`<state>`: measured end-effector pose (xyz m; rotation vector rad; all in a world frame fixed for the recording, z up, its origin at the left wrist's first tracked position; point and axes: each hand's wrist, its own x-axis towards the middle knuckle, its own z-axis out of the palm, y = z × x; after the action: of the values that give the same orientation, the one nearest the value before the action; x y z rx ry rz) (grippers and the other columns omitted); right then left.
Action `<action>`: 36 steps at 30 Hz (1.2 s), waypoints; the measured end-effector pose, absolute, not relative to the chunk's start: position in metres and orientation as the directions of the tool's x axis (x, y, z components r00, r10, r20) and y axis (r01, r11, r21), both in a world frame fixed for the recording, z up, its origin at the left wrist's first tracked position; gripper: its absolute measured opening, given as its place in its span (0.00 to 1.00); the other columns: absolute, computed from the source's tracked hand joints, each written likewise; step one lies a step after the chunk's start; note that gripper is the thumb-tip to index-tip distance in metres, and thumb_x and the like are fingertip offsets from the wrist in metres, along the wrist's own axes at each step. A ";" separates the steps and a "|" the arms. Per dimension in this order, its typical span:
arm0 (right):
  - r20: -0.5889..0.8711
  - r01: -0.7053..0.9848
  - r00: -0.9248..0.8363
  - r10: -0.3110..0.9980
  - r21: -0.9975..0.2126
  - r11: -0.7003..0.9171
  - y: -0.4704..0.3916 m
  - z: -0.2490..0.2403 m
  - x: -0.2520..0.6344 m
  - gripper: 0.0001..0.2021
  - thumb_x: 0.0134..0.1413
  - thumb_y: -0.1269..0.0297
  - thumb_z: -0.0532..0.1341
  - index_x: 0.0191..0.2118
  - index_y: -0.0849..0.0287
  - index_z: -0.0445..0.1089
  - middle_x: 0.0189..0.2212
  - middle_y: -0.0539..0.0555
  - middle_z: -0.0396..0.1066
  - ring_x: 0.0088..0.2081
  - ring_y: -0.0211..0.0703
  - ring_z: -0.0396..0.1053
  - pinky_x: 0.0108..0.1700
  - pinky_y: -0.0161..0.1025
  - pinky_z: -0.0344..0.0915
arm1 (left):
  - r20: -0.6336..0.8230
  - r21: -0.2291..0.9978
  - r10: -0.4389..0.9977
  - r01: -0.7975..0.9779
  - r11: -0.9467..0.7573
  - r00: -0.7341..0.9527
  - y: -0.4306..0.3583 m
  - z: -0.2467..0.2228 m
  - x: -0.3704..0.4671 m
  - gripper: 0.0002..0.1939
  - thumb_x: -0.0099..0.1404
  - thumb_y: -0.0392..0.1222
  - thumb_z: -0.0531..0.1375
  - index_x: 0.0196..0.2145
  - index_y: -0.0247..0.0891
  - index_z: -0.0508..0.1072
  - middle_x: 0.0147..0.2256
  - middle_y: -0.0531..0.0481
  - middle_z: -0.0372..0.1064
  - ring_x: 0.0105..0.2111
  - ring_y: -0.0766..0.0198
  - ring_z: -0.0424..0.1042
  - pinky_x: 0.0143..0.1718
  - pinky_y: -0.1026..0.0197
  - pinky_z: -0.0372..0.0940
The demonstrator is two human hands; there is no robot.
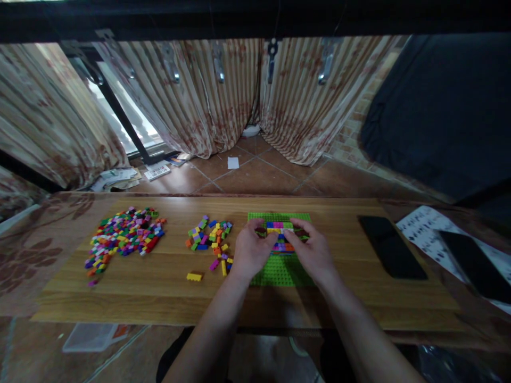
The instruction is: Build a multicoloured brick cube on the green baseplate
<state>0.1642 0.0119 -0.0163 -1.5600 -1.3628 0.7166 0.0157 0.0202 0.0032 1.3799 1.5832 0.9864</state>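
A green studded baseplate (275,274) lies on the wooden board in front of me. On it stands a low build of coloured toy bricks (282,247), in blue, yellow, purple and orange rows. My left hand (255,246) grips the build's left side, thumb on top and fingers curled around the far edge. From the right, my right hand (312,249) holds it in the same way, its thumb pressing near the middle. The fingers partly cover the build. A small group of loose bricks (215,234) lies left of the baseplate, and a single yellow brick (194,276) sits nearer to me.
At the far left of the wooden board (159,298) is a large pile of mixed bricks (125,234). A black phone (391,247) lies to the right, with a printed sheet (425,234) and a second dark device (479,263) beyond. A clear plastic container (90,338) is on the floor.
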 end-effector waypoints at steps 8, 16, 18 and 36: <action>0.084 0.321 0.253 0.964 -0.947 -0.001 0.015 -0.016 0.158 0.23 0.45 0.53 0.65 0.47 0.61 0.72 0.40 0.59 0.74 0.37 0.48 0.71 0.42 0.47 0.68 | -0.065 0.926 0.991 0.363 0.103 -0.113 0.022 -0.001 0.018 0.19 0.55 0.42 0.63 0.44 0.33 0.73 0.35 0.45 0.74 0.31 0.62 0.71 0.33 0.62 0.64; 0.031 0.227 0.290 0.957 -0.973 -0.037 0.014 -0.013 0.153 0.24 0.41 0.53 0.67 0.45 0.61 0.73 0.39 0.58 0.75 0.36 0.47 0.71 0.38 0.45 0.69 | -0.067 0.922 0.989 0.370 0.113 -0.135 0.022 -0.002 0.021 0.19 0.55 0.41 0.62 0.44 0.31 0.74 0.34 0.46 0.73 0.31 0.62 0.70 0.33 0.62 0.63; 0.019 0.202 0.291 0.957 -0.978 -0.042 0.014 -0.014 0.153 0.24 0.40 0.53 0.67 0.45 0.61 0.73 0.38 0.58 0.75 0.35 0.46 0.71 0.38 0.44 0.69 | -0.064 0.924 0.988 0.366 0.112 -0.140 0.021 -0.004 0.021 0.19 0.54 0.41 0.62 0.43 0.32 0.74 0.33 0.46 0.73 0.31 0.62 0.70 0.32 0.62 0.63; 0.236 0.234 0.408 0.882 -0.961 0.148 0.005 -0.004 0.152 0.15 0.53 0.53 0.62 0.40 0.58 0.74 0.36 0.55 0.76 0.34 0.43 0.72 0.40 0.43 0.69 | -0.062 0.998 0.956 0.001 0.065 -0.287 0.031 0.004 -0.027 0.14 0.54 0.45 0.63 0.36 0.33 0.75 0.29 0.50 0.72 0.28 0.67 0.68 0.30 0.66 0.62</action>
<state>0.1524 0.0055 -0.0038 -1.3781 -1.0936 0.6336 -0.0268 0.0306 0.0043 1.0169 1.4579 1.3646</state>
